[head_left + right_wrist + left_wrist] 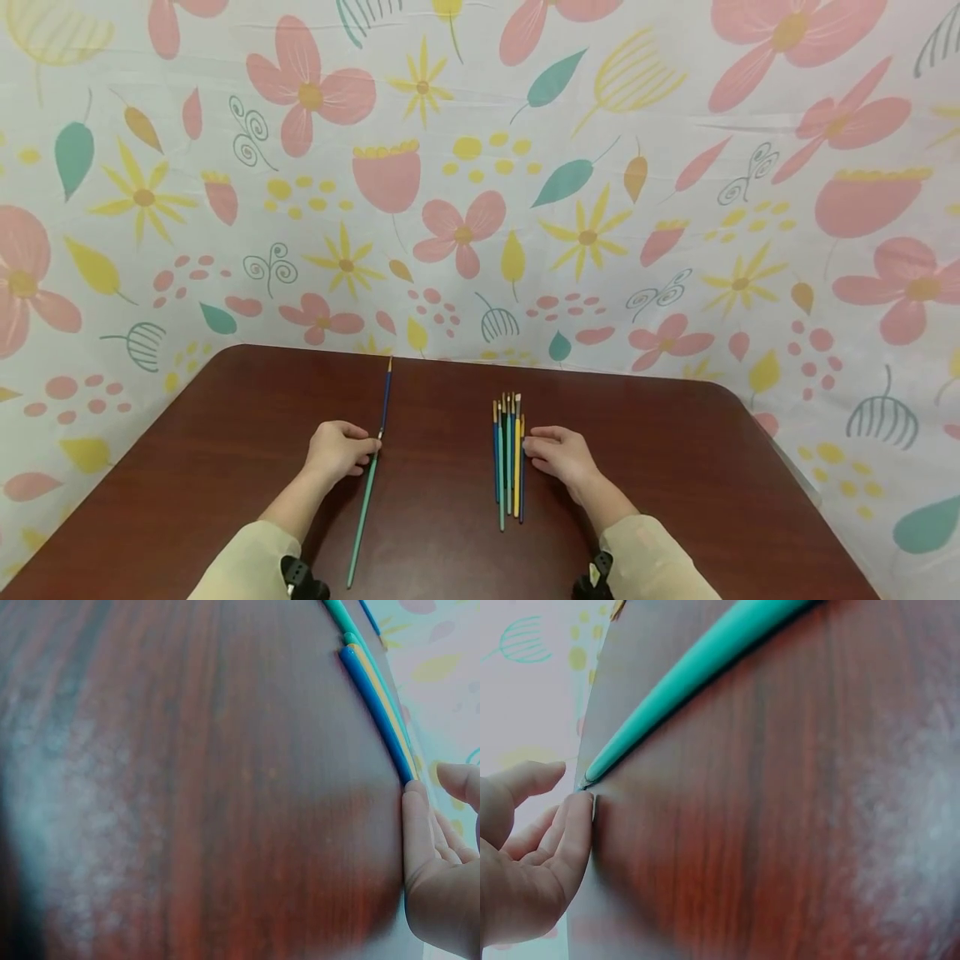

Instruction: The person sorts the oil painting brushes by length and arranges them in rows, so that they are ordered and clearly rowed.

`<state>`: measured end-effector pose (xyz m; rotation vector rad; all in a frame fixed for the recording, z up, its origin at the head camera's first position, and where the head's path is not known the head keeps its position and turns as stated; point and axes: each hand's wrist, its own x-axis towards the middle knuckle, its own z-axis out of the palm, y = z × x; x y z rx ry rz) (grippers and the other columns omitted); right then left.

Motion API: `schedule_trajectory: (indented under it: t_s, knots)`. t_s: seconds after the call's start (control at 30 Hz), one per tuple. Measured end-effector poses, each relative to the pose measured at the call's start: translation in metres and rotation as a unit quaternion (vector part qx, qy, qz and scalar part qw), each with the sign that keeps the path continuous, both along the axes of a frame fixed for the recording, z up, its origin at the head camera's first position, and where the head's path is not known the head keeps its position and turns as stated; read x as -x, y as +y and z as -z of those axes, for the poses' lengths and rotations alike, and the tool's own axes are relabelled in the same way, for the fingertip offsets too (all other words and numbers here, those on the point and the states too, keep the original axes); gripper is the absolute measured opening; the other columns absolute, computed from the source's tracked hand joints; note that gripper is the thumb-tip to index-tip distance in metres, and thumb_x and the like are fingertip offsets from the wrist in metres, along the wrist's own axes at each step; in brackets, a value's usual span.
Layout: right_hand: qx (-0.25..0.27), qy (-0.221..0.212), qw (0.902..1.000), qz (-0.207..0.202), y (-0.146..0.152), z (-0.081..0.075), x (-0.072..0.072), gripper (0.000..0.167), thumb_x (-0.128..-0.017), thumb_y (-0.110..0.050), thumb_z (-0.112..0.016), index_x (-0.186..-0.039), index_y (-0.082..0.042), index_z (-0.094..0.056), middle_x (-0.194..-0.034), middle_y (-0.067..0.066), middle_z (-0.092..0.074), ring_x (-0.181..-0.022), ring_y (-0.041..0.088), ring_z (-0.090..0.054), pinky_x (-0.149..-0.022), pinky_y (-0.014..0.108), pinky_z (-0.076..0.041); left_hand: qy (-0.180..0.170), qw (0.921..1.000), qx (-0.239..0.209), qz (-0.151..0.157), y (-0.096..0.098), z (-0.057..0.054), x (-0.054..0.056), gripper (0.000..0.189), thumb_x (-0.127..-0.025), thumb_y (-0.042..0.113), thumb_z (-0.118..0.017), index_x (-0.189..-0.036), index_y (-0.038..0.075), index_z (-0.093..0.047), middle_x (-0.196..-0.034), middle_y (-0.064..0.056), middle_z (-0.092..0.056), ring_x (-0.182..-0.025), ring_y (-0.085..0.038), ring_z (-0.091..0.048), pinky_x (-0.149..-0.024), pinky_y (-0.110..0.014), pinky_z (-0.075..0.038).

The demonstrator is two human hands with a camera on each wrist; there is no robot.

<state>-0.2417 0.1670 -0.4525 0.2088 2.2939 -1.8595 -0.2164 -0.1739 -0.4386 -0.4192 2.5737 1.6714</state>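
Dark red-brown wood, faintly grained, makes up the desk (442, 533); at its near side come two pale yellowish sleeves, the left sleeve (243, 562) and the right sleeve (663, 562), each with a black device at the wrist, the left device (303, 581) and the right device (591, 581); a green brush (363, 521) lies slantwise on the left, its handle end toward the person; beyond the sleeves the left hand (334, 454) reaches in, its fingers loosely extended at the green brush's far end, the thumb apart from them rather than pinching; level with it, the right hand (564, 458) has its fingers nearly straight, touching the right side of a bundle of brushes (509, 475); these lie side by side with blue, green and yellow handles, bristles pointing away, their exact number hard to tell; farther off, a blue brush (387, 392) continues the green one's line, its tip at the desk's far edge; behind everything hangs a white cloth (480, 117) printed with pink and yellow flowers and teal leaves.
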Motion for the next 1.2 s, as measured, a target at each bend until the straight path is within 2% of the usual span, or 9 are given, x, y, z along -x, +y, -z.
schedule_trajectory:
  t_s: [0.2, 0.3, 0.5, 0.77, 0.97, 1.2]
  knots:
    - [0.0, 0.008, 1.0, 0.001, 0.002, -0.002, 0.0, 0.042, -0.089, -0.014, -0.065, -0.124, 0.006, -0.054, -0.112, 0.021, -0.065, -0.096, 0.021, -0.067, -0.086, 0.039, -0.056, 0.021, 0.9997, -0.005, 0.012, 0.0, 0.0, 0.004, 0.033, -0.082, 0.017, -0.072, -0.107, -0.003, -0.063, -0.094, -0.015, -0.07, -0.074, -0.018, -0.066, -0.065, -0.033, -0.058]
    - [0.003, 0.008, 1.0, 0.0, 0.002, -0.001, 0.0, 0.042, -0.088, -0.014, -0.065, -0.124, 0.005, -0.054, -0.111, 0.02, -0.066, -0.096, 0.02, -0.066, -0.085, 0.039, -0.056, 0.034, 0.9993, -0.003, 0.012, 0.001, -0.001, 0.005, 0.034, -0.083, 0.02, -0.072, -0.109, -0.001, -0.064, -0.1, -0.015, -0.068, -0.074, -0.019, -0.065, -0.065, -0.031, -0.056]
    - [-0.001, 0.003, 1.0, 0.0, 0.001, 0.002, 0.0, 0.04, -0.088, -0.014, -0.065, -0.123, 0.004, -0.055, -0.111, 0.018, -0.066, -0.096, 0.02, -0.066, -0.087, 0.04, -0.055, 0.051, 0.9986, 0.004, 0.013, 0.004, -0.003, 0.008, 0.033, -0.083, 0.023, -0.072, -0.108, 0.002, -0.065, -0.098, -0.013, -0.068, -0.07, -0.02, -0.062, -0.058, -0.027, -0.05]
    - [-0.001, 0.006, 1.0, 0.0, 0.001, 0.003, 0.002, 0.041, -0.087, -0.014, -0.065, -0.123, 0.003, -0.056, -0.112, 0.017, -0.066, -0.097, 0.02, -0.066, -0.086, 0.039, -0.055, 0.073, 0.9973, -0.002, 0.005, 0.011, -0.004, 0.013, 0.034, -0.082, 0.022, -0.073, -0.108, 0.002, -0.066, -0.097, -0.012, -0.069, -0.071, -0.016, -0.062, -0.058, -0.025, -0.049]
    - [0.005, 0.008, 1.0, -0.001, 0.001, 0.002, 0.001, 0.041, -0.088, -0.013, -0.064, -0.124, 0.005, -0.055, -0.111, 0.018, -0.067, -0.096, 0.021, -0.066, -0.085, 0.039, -0.056, 0.094, 0.9953, -0.022, 0.005, 0.018, -0.003, 0.016, 0.036, -0.081, 0.02, -0.074, -0.11, 0.001, -0.065, -0.099, -0.011, -0.067, -0.073, -0.012, -0.062, -0.062, -0.024, -0.05]
    - [0.005, 0.004, 1.0, -0.003, 0.001, 0.001, 0.0, 0.041, -0.087, -0.013, -0.066, -0.124, 0.003, -0.056, -0.112, 0.016, -0.067, -0.099, 0.022, -0.065, -0.087, 0.04, -0.055, 0.106, 0.993, -0.05, 0.014, 0.032, -0.001, 0.021, 0.036, -0.081, 0.019, -0.074, -0.112, 0.003, -0.065, -0.1, -0.008, -0.067, -0.088, -0.016, -0.063, -0.069, -0.025, -0.052]
